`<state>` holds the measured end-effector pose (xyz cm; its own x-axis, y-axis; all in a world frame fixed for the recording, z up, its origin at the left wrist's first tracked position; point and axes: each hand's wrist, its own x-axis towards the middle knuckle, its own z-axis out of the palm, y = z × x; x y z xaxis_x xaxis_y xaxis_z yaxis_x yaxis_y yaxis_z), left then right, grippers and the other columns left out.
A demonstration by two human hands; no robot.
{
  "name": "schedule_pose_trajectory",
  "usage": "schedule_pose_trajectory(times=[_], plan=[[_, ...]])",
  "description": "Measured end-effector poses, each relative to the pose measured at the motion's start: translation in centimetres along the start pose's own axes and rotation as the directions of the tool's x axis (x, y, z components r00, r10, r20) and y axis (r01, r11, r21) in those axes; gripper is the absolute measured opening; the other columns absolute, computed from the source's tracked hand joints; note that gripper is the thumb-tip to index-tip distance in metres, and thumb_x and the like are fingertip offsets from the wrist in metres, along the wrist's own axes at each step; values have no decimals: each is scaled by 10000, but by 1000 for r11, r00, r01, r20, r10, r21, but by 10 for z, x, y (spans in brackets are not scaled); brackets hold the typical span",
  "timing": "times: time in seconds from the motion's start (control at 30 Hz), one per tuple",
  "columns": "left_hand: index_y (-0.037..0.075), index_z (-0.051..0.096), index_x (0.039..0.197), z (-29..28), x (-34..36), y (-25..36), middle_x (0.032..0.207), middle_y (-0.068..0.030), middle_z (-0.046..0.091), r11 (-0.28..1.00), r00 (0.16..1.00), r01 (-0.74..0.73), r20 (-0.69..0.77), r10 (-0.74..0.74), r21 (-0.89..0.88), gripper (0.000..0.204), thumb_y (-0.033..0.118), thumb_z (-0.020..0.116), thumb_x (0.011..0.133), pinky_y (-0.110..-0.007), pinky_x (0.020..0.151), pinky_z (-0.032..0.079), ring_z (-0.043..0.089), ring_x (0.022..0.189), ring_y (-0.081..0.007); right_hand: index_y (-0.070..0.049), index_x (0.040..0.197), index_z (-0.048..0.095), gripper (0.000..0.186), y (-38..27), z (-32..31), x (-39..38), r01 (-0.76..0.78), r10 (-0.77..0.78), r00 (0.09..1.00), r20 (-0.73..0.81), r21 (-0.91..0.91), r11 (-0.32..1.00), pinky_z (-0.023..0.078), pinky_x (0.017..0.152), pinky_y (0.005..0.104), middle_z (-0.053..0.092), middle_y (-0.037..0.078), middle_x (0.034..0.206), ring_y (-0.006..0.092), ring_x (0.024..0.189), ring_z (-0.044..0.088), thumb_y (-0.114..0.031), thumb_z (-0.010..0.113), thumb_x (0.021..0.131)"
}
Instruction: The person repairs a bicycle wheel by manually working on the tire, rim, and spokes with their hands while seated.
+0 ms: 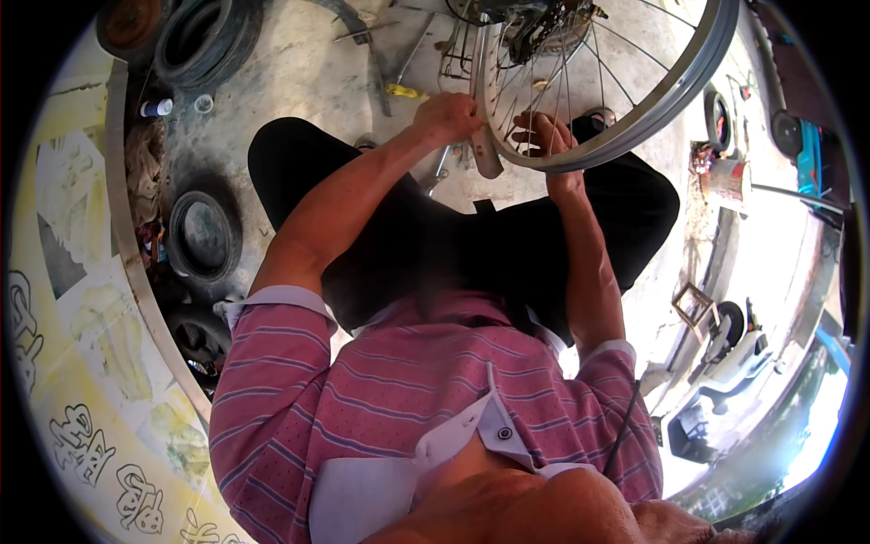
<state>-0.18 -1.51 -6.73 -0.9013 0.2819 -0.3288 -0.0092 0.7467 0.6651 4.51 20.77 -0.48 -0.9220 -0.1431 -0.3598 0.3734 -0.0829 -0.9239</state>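
At wheel rim (645, 129) | left hand (449, 118) curled | right hand (549, 136) loosely bent

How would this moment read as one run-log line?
Left hand: curled beside bare bicycle rim, hold unclear | right hand: open behind rim | tyre: on floor, left

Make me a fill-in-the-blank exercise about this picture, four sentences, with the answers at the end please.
1. Behind or in front of: the bare right hand reaches ____ the round silver metal wheel rim.
2. Left or right: the small yellow object on the grey concrete floor lies to the ____ of the bare left hand.
3. The pink short-sleeved shirt is patterned with thin ____.
4. The loose cloth trousers are coloured ____.

Missing words: behind; left; stripes; black.
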Motion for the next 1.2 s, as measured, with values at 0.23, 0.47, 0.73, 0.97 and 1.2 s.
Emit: schedule_pose_trajectory(times=[0.23, 0.47, 0.73, 0.97, 1.2], plan=[[66, 745, 895, 1, 0, 0, 866, -193, 720, 1000, 1000, 27, 9, -27, 13, 390, 444, 683, 826, -484, 772, 535, 700, 870, -381, 17, 1304, 594, 590, 25, -3, 15, 194, -157, 965, 212, -169, 966, 499, 895, 317, 684, 99, 1135, 182, 977, 638, -501, 438, 1069], [54, 743, 890, -5, -3, 8, 884, -195, 726, 999, 999, 43, 23, -43, 1, 393, 438, 684, 829, -489, 785, 537, 701, 883, -386, 21, 1231, 622, 385, 30, -4, 12, 110, -91, 991, 97, -206, 972, 481, 927, 313, 675, 90, 1141, 174, 1006, 611, -293, 520, 1034], [47, 740, 882, -4, -2, 5, 862, -196, 725, 999, 999, 33, 10, -33, 16, 409, 448, 680, 829, -499, 783, 539, 703, 867, -396, -36, 1165, 668, 288, 29, 1, 5, 71, -60, 992, 111, -98, 993, 480, 872, 283, 657, 65, 1212, 140, 1081, 615, -259, 539, 1036], [53, 743, 888, -2, 0, 4, 864, -193, 725, 999, 999, 41, 15, -41, 19, 406, 450, 681, 825, -492, 797, 545, 704, 875, -392, -48, 1103, 698, 285, 18, 6, 3, 66, -52, 991, 121, -113, 991, 433, 844, 250, 664, 45, 1204, 109, 1026, 599, -294, 586, 1012], [55, 739, 887, 1, 1, -3, 867, -179, 726, 1000, 1000, 3, -15, -3, 13, 379, 422, 687, 809, -486, 790, 544, 704, 870, -381, 2, 1127, 697, 347, -3, 10, -12, -75, 75, 997, -5, -134, 988, 446, 920, 285, 689, 48, 1079, 144, 994, 598, -303, 639, 973]])
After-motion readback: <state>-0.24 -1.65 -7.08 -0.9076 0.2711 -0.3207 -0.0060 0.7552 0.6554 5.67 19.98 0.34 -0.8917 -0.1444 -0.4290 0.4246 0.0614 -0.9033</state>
